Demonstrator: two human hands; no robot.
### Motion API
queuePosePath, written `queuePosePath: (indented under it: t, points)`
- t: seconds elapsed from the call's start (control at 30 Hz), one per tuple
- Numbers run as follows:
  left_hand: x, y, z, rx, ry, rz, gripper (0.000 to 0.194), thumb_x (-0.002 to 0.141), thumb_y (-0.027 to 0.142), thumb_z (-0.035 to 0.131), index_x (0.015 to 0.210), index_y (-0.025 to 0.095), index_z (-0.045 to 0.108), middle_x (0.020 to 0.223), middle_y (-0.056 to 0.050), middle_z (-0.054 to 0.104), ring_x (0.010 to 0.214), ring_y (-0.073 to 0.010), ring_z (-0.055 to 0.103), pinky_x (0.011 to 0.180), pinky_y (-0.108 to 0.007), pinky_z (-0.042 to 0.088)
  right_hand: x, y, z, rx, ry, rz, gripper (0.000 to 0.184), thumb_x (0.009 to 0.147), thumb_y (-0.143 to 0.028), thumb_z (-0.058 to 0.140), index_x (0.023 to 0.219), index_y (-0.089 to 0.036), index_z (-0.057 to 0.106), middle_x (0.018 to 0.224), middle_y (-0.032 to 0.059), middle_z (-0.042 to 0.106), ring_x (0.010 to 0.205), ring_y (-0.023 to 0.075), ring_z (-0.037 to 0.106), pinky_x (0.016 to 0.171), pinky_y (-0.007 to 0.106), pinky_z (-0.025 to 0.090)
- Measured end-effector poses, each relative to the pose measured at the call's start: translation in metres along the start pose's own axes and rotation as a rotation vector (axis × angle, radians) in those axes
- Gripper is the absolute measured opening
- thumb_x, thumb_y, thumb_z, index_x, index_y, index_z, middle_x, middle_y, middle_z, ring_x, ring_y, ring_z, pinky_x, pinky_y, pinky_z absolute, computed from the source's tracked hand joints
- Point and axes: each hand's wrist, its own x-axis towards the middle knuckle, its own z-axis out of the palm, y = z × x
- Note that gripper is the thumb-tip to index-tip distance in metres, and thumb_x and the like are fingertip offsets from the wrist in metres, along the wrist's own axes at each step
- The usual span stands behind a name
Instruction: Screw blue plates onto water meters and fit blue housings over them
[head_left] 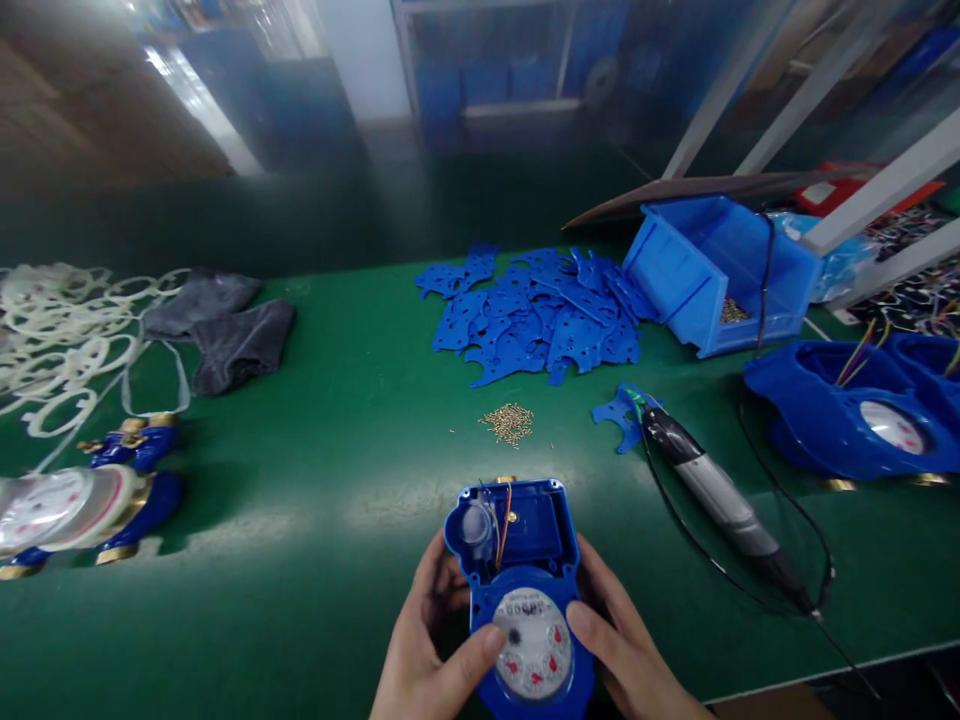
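Both hands grip a blue water meter [525, 590] at the near edge of the green table. My left hand [442, 640] wraps its left side, thumb resting on the round dial. My right hand [622, 630] closes on the right side, thumb by the dial's rim. The meter's upper compartment is uncovered, with thin red, yellow and dark wires inside. Beyond it lies a small heap of brass-coloured screws [510, 424]. A grey and black electric screwdriver [720, 500] lies to the right, its tip on a single blue plate [619, 418].
A pile of blue plates [540, 310] lies behind the screws, beside a tilted blue bin [675, 270] holding screws. More blue meters [847, 410] stand right. At left are meter bodies [90, 500], white rings [67, 350] and dark cloth [240, 340]. The screwdriver's cable [817, 540] loops nearby.
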Motion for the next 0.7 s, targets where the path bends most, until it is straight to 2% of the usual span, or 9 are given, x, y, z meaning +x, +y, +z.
queuePosePath:
  t: [0.1,0.27,0.43,0.57,0.7]
  points:
    - [0.001,0.000,0.002,-0.017,0.014,-0.004,0.092,0.056,0.053,0.084,0.132,0.016,0.047,0.122,-0.016,0.061,0.104,-0.0313,0.062,0.088,-0.037,0.051,-0.002,-0.006,0.005,0.005,0.030,0.046,0.061,0.075,-0.051,0.071,0.128,-0.030,0.051,0.129,0.0105,0.058,0.118,0.0295,0.055,0.103,0.049,0.041]
    - [-0.001,0.002,0.004,0.000,0.065,-0.021,0.090,0.054,0.053,0.084,0.130,0.018,0.050,0.122,-0.014,0.062,0.110,-0.0330,0.059,0.092,-0.038,0.050,-0.007,-0.016,0.014,0.004,0.140,0.141,0.071,0.070,-0.055,0.074,0.131,-0.030,0.048,0.136,0.0086,0.053,0.125,0.0290,0.050,0.107,0.047,0.036]
    - [-0.001,0.003,0.004,-0.029,0.058,-0.040,0.086,0.056,0.053,0.083,0.129,0.020,0.051,0.123,-0.014,0.062,0.110,-0.0334,0.059,0.089,-0.038,0.052,-0.005,-0.013,0.013,-0.087,0.086,0.074,0.068,0.075,-0.057,0.068,0.133,-0.029,0.045,0.141,0.0081,0.049,0.131,0.0266,0.044,0.109,0.045,0.035]
    - [0.000,0.002,0.004,-0.045,0.063,-0.051,0.084,0.055,0.053,0.084,0.126,0.021,0.054,0.122,-0.013,0.063,0.112,-0.0343,0.059,0.091,-0.039,0.052,-0.001,-0.011,0.017,-0.098,0.112,0.009,0.061,0.072,-0.058,0.071,0.121,-0.026,0.053,0.131,0.0102,0.057,0.122,0.0284,0.052,0.105,0.045,0.039]
    - [0.001,0.000,0.003,-0.058,0.029,-0.064,0.090,0.055,0.054,0.084,0.132,0.022,0.049,0.118,-0.012,0.066,0.111,-0.0337,0.060,0.092,-0.038,0.052,-0.003,-0.010,0.022,0.016,0.054,-0.064,0.062,0.066,-0.048,0.078,0.119,-0.025,0.054,0.118,0.0079,0.064,0.113,0.0266,0.058,0.101,0.043,0.041]
